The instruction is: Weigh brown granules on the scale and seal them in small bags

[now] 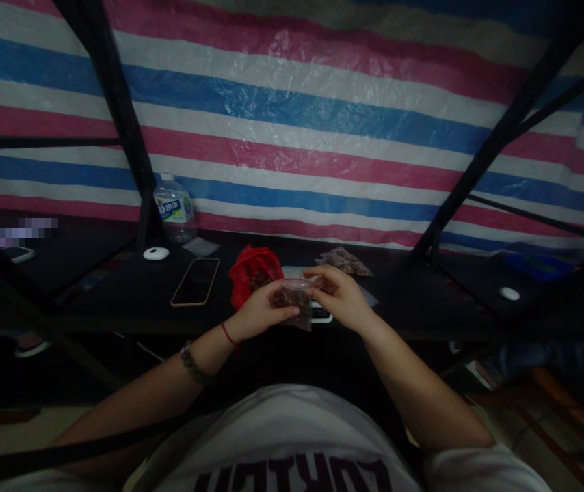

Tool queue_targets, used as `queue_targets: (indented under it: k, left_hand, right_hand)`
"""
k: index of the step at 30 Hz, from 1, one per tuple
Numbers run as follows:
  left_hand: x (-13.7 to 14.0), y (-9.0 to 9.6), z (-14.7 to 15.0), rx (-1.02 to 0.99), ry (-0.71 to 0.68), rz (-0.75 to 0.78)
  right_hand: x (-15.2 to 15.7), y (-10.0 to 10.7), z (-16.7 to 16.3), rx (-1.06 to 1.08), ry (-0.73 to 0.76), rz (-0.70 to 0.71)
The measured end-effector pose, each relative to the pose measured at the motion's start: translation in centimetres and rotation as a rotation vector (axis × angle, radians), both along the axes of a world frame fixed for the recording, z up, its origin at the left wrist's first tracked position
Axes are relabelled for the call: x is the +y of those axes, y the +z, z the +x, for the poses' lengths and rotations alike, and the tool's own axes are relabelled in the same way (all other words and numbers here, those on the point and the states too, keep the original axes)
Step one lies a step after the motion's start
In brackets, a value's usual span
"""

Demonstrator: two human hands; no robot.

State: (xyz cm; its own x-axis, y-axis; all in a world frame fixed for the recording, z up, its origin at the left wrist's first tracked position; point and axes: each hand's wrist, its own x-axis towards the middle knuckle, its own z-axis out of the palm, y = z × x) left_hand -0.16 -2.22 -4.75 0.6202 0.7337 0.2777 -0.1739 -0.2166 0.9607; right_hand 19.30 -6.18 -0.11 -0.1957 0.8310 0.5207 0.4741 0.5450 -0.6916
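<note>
Between my two hands is a small clear zip bag (298, 301) with brown pieces in its lower part. My left hand (261, 313) grips the bag's left side, the thumb lying across its front. My right hand (340, 297) pinches the bag near its top right edge. Just behind my left hand, a red plastic bag (251, 270) stands open with brown pieces inside. A white device (321, 314), partly hidden by the zip bag and my right hand, sits on the black table (138, 301). Several filled clear bags (346, 260) lie in a pile beyond my right hand.
A phone (196, 281) lies to the left, near a white rounded object (156, 254). A plastic bottle (174, 208) stands at the back beside a black frame post (125, 116). Striped sheeting (292, 137) closes off the back. A blue tray (538, 266) is at far right.
</note>
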Motion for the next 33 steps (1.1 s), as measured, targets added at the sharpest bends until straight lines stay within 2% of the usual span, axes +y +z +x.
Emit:
queue_targets:
  k: [4, 10, 14, 22, 26, 33]
  left_hand:
    - [-0.2, 0.6, -0.1, -0.007, 0.114, 0.068]
    - [-0.2, 1.4, -0.5, -0.007, 0.252, 0.113]
    - [0.1, 1.8, -0.8, 0.044, 0.354, 0.137]
    - [0.7, 1.7, -1.1, 0.115, 0.358, 0.110]
    - [1.0, 1.3, -1.2, 0.133, 0.387, 0.115]
    - [1.3, 1.1, -1.2, 0.175, 0.361, 0.117]
  right_hand:
    - [0.4, -0.5, -0.4, 0.110, -0.032, -0.139]
    - [0.4, -0.7, -0.6, 0.091, -0.040, -0.086]
    - [0.8, -1.1, -0.6, 0.136, -0.055, -0.133]
    - [1.3, -1.3, -0.1, 0.220, -0.072, -0.207]
    - [1.6, -1.3, 0.2, 0.235, -0.076, -0.202]
    - [1.6, -1.4, 0.2, 0.234, -0.077, -0.188]
